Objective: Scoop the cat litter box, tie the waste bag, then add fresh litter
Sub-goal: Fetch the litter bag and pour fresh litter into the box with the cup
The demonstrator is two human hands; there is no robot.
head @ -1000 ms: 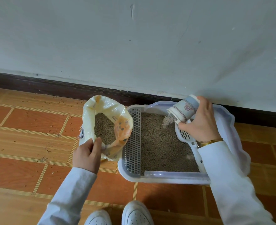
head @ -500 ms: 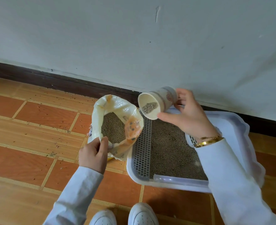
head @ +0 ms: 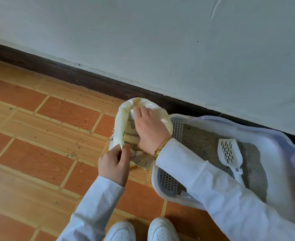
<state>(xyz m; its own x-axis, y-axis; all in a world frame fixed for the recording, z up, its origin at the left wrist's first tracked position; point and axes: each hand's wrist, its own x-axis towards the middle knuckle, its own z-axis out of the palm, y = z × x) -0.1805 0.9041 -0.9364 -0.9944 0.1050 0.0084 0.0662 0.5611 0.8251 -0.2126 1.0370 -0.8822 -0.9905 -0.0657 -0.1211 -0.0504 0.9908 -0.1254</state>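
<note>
The cream litter bag (head: pixel 162 119) stands open on the floor, just left of the white litter box (head: pixel 280 136). My left hand (head: pixel 113 164) pinches the bag's near rim. My right hand (head: pixel 150 131) reaches down into the bag's mouth and grips the patterned cup (head: pixel 131 136), which is mostly hidden under the hand. Grey litter (head: pixel 200 145) fills the box, and the white slotted scoop (head: pixel 229 153) lies on it. A grey grate (head: pixel 177 126) runs along the box's left side.
The box and bag sit against a dark baseboard (head: pixel 91 80) below a pale wall. Loose litter grains (head: pixel 70 154) are scattered over the orange tiled floor to the left. My two white shoes (head: pixel 160 228) are at the bottom edge.
My right hand has carried the cup from above the litter box leftward and down into the bag. The view has shifted left. My left hand still holds the bag's rim.
</note>
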